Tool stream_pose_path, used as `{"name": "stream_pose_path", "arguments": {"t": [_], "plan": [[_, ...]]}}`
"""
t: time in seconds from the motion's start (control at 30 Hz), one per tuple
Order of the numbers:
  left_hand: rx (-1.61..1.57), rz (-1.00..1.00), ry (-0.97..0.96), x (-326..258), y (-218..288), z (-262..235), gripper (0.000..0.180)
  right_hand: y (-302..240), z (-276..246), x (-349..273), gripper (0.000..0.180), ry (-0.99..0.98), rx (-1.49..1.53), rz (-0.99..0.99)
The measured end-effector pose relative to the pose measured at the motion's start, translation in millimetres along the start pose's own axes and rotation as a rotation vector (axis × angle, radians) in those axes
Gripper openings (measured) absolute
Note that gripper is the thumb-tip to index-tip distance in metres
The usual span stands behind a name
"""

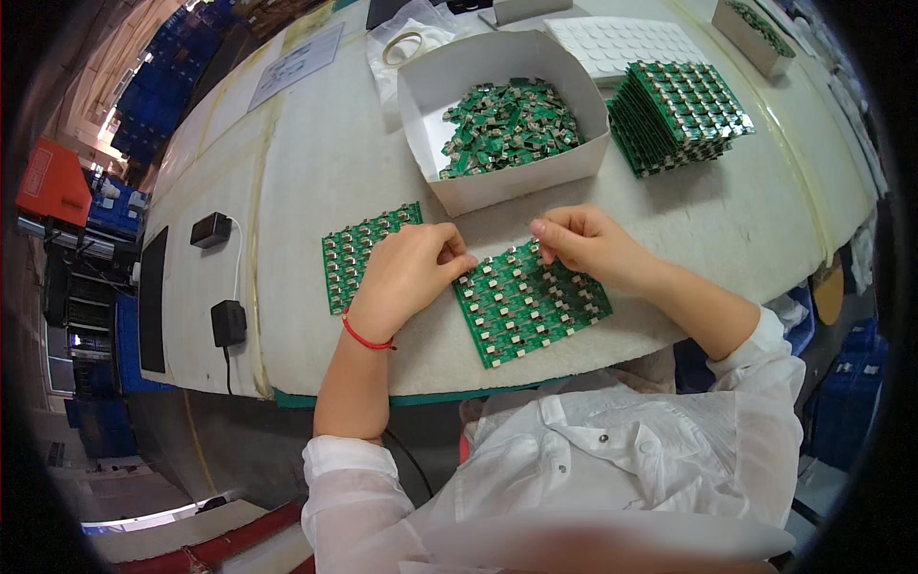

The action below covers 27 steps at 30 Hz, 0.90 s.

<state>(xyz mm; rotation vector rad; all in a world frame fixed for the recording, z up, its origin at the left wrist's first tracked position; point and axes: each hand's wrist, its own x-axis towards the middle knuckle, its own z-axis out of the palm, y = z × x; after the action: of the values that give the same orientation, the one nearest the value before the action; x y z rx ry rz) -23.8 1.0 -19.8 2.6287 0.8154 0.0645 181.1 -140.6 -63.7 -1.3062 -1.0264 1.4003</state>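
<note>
A green circuit board panel (526,311), covered in rows of small silvery parts, lies at a slant on the table in front of me. My left hand (413,268), with a red cord at the wrist, is closed with its thumb and fingertips at the panel's far left corner. At the far right edge, my right hand (591,247) pinches with thumb and forefinger; its curled fingers hide part of that edge. A second green panel (349,256) lies flat to the left, partly covered by my left hand.
Beyond my hands stands a white cardboard box (521,187) of loose small boards (516,124). A stack of panels (684,110) is to its right, before a white tray (622,46). Two black adapters (228,323) with cords lie left. A tape roll (403,49) is at the back.
</note>
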Motion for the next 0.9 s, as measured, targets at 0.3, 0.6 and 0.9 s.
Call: {"name": "stream_pose_path", "arguments": {"t": [0.3, 0.6, 0.9], "plan": [[-0.325, 0.013, -0.137, 5.0, 1.7, 11.1, 0.02, 4.2, 9.1, -4.8, 0.013, 0.17, -0.883, -0.418], [-0.347, 0.086, 0.02, 7.4, 11.6, 23.5, 0.018, -1.5, 3.4, -0.7, 0.013, 0.335, -0.929, -0.36], [-0.285, 0.132, 0.093, 2.4, 13.2, 30.1, 0.014, 19.7, 19.5, 8.4, 0.014, 0.329, -1.01, -0.642]]}}
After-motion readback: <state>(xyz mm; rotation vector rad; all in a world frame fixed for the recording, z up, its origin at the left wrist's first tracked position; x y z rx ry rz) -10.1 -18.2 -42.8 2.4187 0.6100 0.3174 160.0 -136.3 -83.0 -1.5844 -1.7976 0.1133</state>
